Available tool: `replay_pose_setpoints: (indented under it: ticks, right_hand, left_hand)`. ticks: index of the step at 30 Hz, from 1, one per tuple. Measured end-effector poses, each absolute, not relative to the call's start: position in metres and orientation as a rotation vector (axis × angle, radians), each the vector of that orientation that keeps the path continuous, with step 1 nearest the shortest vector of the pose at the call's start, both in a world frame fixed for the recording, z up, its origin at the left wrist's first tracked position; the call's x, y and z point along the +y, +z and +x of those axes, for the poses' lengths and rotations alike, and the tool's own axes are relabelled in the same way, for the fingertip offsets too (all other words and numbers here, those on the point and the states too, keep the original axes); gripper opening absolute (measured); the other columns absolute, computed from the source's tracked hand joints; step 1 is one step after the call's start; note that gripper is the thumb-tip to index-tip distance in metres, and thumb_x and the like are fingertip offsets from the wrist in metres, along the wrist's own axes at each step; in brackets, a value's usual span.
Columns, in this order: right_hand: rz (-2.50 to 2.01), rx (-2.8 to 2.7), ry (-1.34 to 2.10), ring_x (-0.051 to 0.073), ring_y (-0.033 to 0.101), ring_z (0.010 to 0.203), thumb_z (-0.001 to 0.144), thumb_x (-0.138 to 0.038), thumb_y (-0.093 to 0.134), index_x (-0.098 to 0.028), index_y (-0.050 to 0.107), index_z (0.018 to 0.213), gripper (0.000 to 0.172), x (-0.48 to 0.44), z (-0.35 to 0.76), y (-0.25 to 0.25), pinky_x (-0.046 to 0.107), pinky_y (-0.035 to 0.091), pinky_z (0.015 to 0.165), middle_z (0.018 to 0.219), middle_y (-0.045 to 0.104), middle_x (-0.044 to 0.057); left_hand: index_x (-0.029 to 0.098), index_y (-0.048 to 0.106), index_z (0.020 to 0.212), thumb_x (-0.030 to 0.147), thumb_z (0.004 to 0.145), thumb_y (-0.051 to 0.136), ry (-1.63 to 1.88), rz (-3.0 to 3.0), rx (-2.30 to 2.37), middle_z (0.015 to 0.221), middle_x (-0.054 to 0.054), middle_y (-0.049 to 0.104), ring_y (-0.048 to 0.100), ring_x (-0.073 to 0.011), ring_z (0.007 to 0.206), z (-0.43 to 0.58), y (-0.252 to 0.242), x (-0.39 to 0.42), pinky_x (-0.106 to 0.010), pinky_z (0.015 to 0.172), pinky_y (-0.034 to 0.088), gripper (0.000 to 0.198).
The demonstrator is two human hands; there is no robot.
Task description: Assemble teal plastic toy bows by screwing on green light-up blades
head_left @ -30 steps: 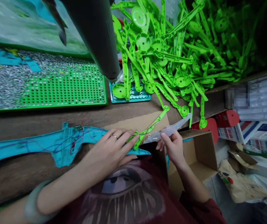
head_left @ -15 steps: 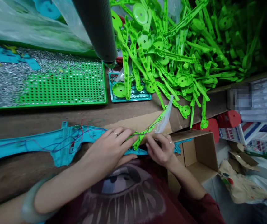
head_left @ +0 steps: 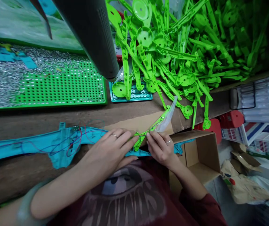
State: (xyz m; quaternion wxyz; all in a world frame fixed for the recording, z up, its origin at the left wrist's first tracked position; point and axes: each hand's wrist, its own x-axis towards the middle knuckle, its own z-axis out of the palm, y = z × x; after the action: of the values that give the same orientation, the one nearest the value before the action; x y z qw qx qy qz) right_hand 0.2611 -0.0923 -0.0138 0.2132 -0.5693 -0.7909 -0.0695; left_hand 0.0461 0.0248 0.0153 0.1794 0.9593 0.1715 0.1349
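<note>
over the cardboard sheet (head_left: 134, 124) lies our green strip (head_left: 156, 122); our left hand (head_left: 115, 146) covers its end, grip hidden, our right hand (head_left: 160, 148) pinches it. a tug might strain wires (head_left: 81, 135) left of the sheet.

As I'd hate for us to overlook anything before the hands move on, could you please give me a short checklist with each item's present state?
1. Left hand at the green strip's lower end: ok, its fingers are there.
2. Right hand close to the green strip: ok.
3. Clear piece within the green strip's outline: not ok, it sticks out past it.
4. Wires on the blue part lying neatly: not ok, loose loops show.
5. Right hand's grip: cannot tell; what its fingers pinch is too small.
</note>
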Motion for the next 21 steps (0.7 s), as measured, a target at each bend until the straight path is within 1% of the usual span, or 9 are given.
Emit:
replay_pose_setpoints:
  ticks: [3,6,8,10,15,18,21]
  right_hand:
    - [-1.546,-2.274,-0.180,0.023,0.070,0.101,0.093,-0.017,0.062,-0.015,0.067,0.128,0.036,-0.096,0.268,-0.017,0.035,0.059,0.081,0.117,0.075,0.014]
    - [-1.539,-2.299,-0.107,0.021,0.069,0.105,0.094,-0.017,0.059,-0.021,0.064,0.134,0.040,-0.099,0.274,-0.019,0.034,0.058,0.082,0.125,0.073,0.012]
    - [-1.526,-2.303,-0.081,0.021,0.069,0.107,0.095,-0.016,0.058,-0.021,0.063,0.135,0.041,-0.101,0.275,-0.021,0.033,0.058,0.083,0.126,0.073,0.012]
    - [-1.505,-2.295,-0.079,0.021,0.069,0.108,0.094,-0.016,0.058,-0.022,0.063,0.134,0.040,-0.101,0.275,-0.023,0.033,0.057,0.082,0.125,0.074,0.011]
    - [-1.534,-2.309,-0.217,0.020,0.069,0.103,0.096,-0.019,0.056,-0.025,0.065,0.130,0.036,-0.097,0.270,-0.021,0.032,0.056,0.081,0.117,0.077,0.009]
    - [-1.519,-2.333,-0.335,0.019,0.069,0.099,0.096,-0.019,0.059,-0.021,0.070,0.121,0.028,-0.092,0.268,-0.014,0.031,0.054,0.079,0.111,0.078,0.008]
    - [-1.521,-2.328,-0.387,0.017,0.067,0.098,0.096,-0.019,0.058,-0.023,0.073,0.114,0.024,-0.089,0.266,-0.009,0.030,0.053,0.079,0.108,0.079,0.005]
  left_hand:
    - [0.015,0.068,0.116,0.051,0.104,0.039,0.357,2.769,0.457,0.100,-0.013,0.066,0.061,-0.0293,0.092,0.046,0.017,0.025,-0.040,0.076,0.049,0.047]
    - [0.017,0.067,0.119,0.046,0.106,0.038,0.293,2.808,0.450,0.106,-0.012,0.066,0.061,-0.0296,0.097,0.045,0.018,0.026,-0.041,0.080,0.050,0.043]
    - [0.017,0.067,0.121,0.049,0.106,0.035,0.296,2.802,0.453,0.103,-0.012,0.066,0.060,-0.0293,0.098,0.044,0.017,0.026,-0.041,0.081,0.050,0.047]
    - [0.015,0.067,0.119,0.052,0.106,0.032,0.343,2.778,0.449,0.098,-0.012,0.065,0.060,-0.0294,0.095,0.045,0.016,0.026,-0.040,0.079,0.048,0.053]
    - [0.013,0.068,0.114,0.050,0.106,0.028,0.384,2.789,0.427,0.095,-0.012,0.065,0.059,-0.0290,0.092,0.047,0.018,0.027,-0.039,0.077,0.045,0.055]
    - [0.011,0.066,0.119,0.052,0.106,0.030,0.378,2.795,0.425,0.100,-0.013,0.065,0.059,-0.0297,0.094,0.047,0.019,0.027,-0.040,0.078,0.045,0.056]
    - [0.010,0.065,0.121,0.052,0.106,0.030,0.368,2.784,0.418,0.101,-0.013,0.065,0.059,-0.0299,0.096,0.046,0.019,0.027,-0.040,0.081,0.046,0.057]
